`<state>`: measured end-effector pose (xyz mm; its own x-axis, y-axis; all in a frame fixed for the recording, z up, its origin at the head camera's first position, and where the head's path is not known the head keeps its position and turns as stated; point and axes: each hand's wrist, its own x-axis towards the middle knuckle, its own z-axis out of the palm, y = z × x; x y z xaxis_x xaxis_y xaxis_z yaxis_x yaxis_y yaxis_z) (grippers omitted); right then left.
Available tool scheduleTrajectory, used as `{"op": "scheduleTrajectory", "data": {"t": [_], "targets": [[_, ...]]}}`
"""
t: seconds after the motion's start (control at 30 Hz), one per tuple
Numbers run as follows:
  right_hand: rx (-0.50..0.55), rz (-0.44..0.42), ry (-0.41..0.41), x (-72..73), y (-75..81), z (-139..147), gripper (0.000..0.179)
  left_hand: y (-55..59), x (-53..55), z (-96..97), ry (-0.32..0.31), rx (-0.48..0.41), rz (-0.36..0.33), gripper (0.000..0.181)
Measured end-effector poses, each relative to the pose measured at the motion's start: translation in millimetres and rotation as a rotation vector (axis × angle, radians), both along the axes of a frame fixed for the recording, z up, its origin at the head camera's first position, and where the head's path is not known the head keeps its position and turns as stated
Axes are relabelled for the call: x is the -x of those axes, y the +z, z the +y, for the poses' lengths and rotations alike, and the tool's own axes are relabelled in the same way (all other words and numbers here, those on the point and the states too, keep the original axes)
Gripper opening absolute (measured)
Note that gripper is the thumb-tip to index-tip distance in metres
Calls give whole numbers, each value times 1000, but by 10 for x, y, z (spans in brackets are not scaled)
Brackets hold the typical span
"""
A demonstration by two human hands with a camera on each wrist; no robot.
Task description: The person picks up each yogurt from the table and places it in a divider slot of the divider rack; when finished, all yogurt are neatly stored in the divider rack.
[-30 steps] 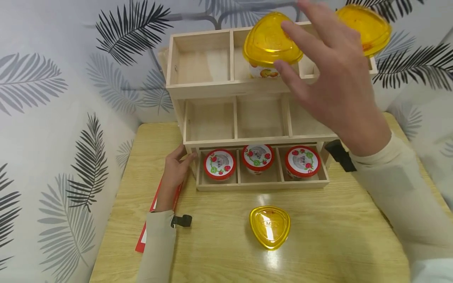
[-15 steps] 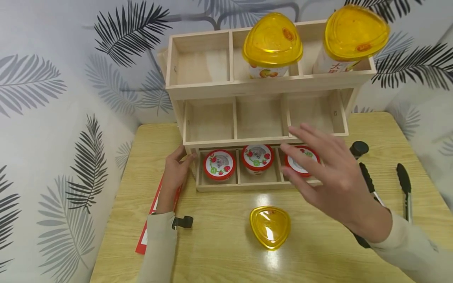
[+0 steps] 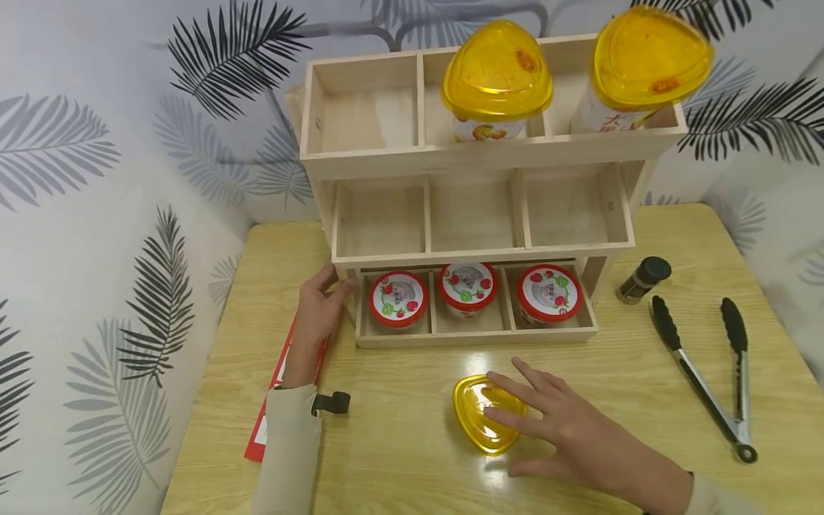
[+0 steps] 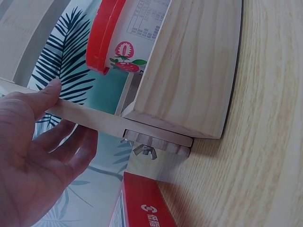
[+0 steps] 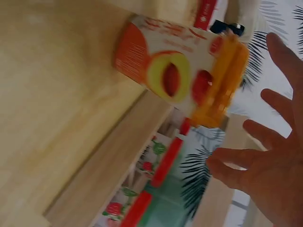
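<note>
My left hand (image 3: 318,303) holds the left upright of the three-tier wooden rack (image 3: 476,254). In the left wrist view its thumb lies on one side of the wooden strip (image 4: 90,117) and the fingers curl behind. My right hand (image 3: 573,429) hovers with spread fingers over the yellow-lidded cup (image 3: 476,422) on the table, in front of the rack. Whether it touches the lid cannot be told. The right wrist view shows that cup (image 5: 173,71) standing upright with a peach picture on its side, the fingers apart from it. Two similar yellow-lidded cups (image 3: 498,79) stand in the top tier.
Several red-rimmed tubs (image 3: 399,300) sit in the bottom tier's compartments. At the right lie tongs (image 3: 704,390) with black tips, near a small black-capped jar (image 3: 640,280). A red box (image 3: 257,433) lies under the left forearm. A patterned wall covering (image 3: 116,214) surrounds the table.
My right hand has come down from the yellow-lidded cup at the top right, past the bottom tier, to the cup on the table. The left hand has stayed on the rack.
</note>
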<state>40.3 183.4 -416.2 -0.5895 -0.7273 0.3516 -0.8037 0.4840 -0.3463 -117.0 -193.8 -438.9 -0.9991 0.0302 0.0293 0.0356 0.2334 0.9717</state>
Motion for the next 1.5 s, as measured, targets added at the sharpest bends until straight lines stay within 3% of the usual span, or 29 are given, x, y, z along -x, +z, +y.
{"op": "scheduleTrajectory", "data": {"t": [0.13,0.4,0.67,0.8,0.87,0.93,1.03,1.23,1.37,1.5], "targets": [[2,-31,19,-38,-170,21,71,8,-1,-10,0,12,5,56],[52,67,54,-39,-402,10,44,-6,-3,-8,-6,-8,12,56],[7,84,25,-68,-435,23,44,-7,2,13,-10,-12,21,57],[69,155,54,6,-333,-18,41,-13,6,18,-9,2,21,56],[122,211,79,90,-177,-67,39,-79,37,-7,-4,9,22,56],[158,257,101,198,86,-140,37,-151,70,-37,1,11,28,57],[166,337,151,379,635,-291,34,-264,140,-85,2,10,46,56],[217,528,324,768,1786,-706,34,-302,157,-123,-2,32,83,44],[266,585,283,1079,2281,-910,41,-342,146,-131,-23,40,90,47],[270,583,149,1487,2535,-1046,45,-327,167,-132,-35,28,106,58]]}}
